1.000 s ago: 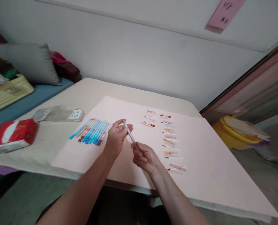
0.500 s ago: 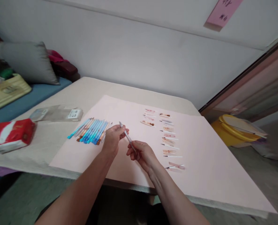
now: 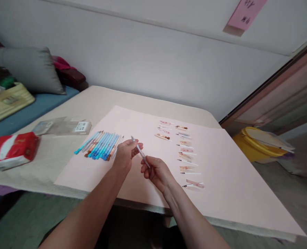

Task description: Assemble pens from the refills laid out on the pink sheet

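Person's left hand point(image 3: 124, 153) pinches slim pale pen point(image 3: 140, 151) near far end, right hand point(image 3: 155, 171) near end. Loosened pinch could drop it, rolling left into pen row point(image 3: 103, 145).

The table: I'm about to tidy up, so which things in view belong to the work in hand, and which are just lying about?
Likely part of the work:
pen, held in the left hand and right hand
row of pens
what look like loose pen parts
pale pink sheet

Probably just lying about:
red packet
clear bag
grey cushion
yellow bucket
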### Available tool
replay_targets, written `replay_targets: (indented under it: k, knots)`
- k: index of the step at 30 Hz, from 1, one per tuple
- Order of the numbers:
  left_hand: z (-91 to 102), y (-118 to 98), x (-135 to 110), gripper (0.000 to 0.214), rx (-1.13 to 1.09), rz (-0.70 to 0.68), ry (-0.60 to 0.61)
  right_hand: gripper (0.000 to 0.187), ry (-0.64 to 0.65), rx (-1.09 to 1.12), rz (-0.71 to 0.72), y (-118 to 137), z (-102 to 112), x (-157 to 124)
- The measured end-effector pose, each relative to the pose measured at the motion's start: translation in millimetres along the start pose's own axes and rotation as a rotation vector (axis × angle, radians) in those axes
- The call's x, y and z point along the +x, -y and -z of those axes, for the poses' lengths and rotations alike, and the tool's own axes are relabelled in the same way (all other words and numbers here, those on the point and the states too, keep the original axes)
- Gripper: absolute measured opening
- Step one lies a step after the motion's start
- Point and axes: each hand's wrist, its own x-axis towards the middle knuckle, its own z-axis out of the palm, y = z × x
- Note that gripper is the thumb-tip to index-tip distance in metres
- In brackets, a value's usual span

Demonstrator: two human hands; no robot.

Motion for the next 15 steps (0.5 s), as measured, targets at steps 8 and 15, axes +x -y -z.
replay_targets:
  k: [8, 15]
  knots:
    - [10.9, 5, 10, 0.002, -0.297, 0.176, -0.098, 0.032, 0.164, 0.067, 0.227, 13, -6, -11]
    - [7.3, 7, 9, 0.005, -0.342, 0.19, -0.124, 0.025, 0.114, 0.05, 0.3, 6, -4, -4]
